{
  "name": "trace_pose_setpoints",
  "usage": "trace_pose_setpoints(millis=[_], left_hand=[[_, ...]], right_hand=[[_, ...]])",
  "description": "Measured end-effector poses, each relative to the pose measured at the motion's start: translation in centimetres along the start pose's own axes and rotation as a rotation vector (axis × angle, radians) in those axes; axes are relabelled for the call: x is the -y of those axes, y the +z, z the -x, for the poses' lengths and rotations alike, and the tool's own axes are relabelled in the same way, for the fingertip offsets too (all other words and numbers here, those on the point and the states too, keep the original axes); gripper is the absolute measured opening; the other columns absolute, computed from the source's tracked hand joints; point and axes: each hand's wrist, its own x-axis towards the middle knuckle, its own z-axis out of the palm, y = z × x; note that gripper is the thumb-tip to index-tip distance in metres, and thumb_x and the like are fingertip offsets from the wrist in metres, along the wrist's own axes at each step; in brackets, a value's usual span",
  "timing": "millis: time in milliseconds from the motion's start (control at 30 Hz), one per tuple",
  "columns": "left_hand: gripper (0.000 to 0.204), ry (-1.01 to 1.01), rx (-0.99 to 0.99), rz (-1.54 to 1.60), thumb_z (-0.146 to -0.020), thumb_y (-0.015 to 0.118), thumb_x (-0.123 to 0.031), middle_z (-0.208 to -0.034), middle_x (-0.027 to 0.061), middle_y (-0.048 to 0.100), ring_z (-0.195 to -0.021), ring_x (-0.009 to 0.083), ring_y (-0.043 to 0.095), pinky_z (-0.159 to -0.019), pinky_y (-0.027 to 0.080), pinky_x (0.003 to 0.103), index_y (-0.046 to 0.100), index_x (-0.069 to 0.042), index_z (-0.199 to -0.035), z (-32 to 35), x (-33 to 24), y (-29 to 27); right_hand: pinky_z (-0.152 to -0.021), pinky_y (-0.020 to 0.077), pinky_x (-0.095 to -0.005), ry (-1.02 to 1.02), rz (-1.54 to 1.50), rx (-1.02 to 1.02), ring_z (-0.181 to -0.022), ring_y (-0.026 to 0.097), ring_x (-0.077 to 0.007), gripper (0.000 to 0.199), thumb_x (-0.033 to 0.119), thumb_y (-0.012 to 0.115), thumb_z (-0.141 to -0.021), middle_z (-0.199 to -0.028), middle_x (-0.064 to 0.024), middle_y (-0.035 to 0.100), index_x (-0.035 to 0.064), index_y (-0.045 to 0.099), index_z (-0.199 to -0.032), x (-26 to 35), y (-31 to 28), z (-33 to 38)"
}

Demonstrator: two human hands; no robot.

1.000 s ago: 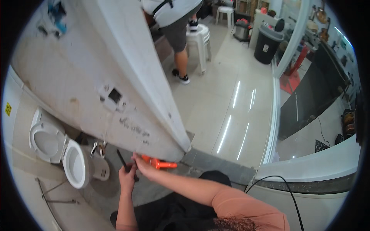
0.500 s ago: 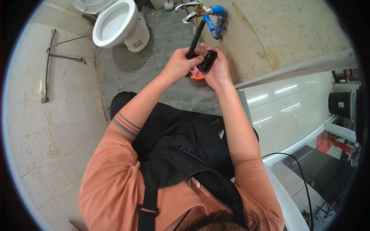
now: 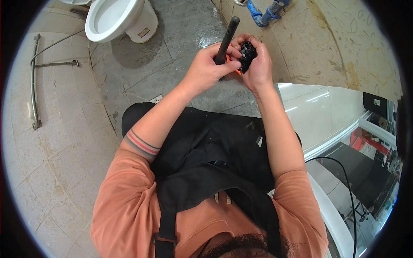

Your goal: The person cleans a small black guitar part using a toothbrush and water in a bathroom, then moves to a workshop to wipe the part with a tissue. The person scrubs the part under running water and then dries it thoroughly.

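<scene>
Head view: the left hand [image 3: 209, 65] grips a dark rod [image 3: 228, 39]; the right hand [image 3: 260, 65] curls around a glossy black piece [image 3: 248, 56]; far left, a toilet [image 3: 137, 21].

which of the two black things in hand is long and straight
The rod in the left hand; the other, a short, lumpy piece, is in the right hand.

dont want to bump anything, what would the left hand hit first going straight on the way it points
Likely the shiny black piece in the right hand: the left hand points toward it, perhaps already touching, though depth is unclear.
</scene>
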Motion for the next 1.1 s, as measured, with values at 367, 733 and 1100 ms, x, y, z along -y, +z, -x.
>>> trace_pose_setpoints(millis=[367,733,1100], left_hand=[[0.017,-0.092,-0.117,0.127,-0.105,0.077,-0.016,-0.097,0.0017,0.075,-0.085,0.0097,0.072,-0.070,0.057,0.027,0.075,-0.002,-0.114,1.1,1.3,-2.2],[0.029,0.061,-0.244,0.113,-0.112,0.066,-0.028,-0.104,0.0116,0.076,-0.081,0.0153,0.072,-0.071,0.059,0.029,0.073,0.001,-0.113,1.1,0.0,-4.7],[0.017,0.335,0.040,-0.466,-0.100,0.067,-0.016,-0.095,0.0080,0.066,-0.073,0.0160,0.064,-0.066,0.053,0.028,0.074,-0.001,-0.104,0.9,0.9,-3.1]], right_hand=[[-0.060,0.0481,-0.0314,0.293,0.333,-0.061,-0.077,0.059,-0.0135,0.079,0.074,0.026,-0.114,-0.097,-0.0041,0.064,0.0043,0.061,-0.129,-1.2,3.4,0.8],[-0.063,0.0580,-0.0387,0.367,0.094,0.081,-0.084,0.073,-0.0278,0.082,0.069,0.021,-0.117,-0.090,-0.0116,0.068,-0.0017,0.061,-0.124,-2.8,1.0,-0.2],[-0.065,0.0655,-0.0420,0.248,0.389,-0.285,-0.076,0.079,-0.0290,0.086,0.067,0.015,-0.117,-0.085,-0.0168,0.074,-0.0018,0.066,-0.111,-4.5,2.2,0.2]])
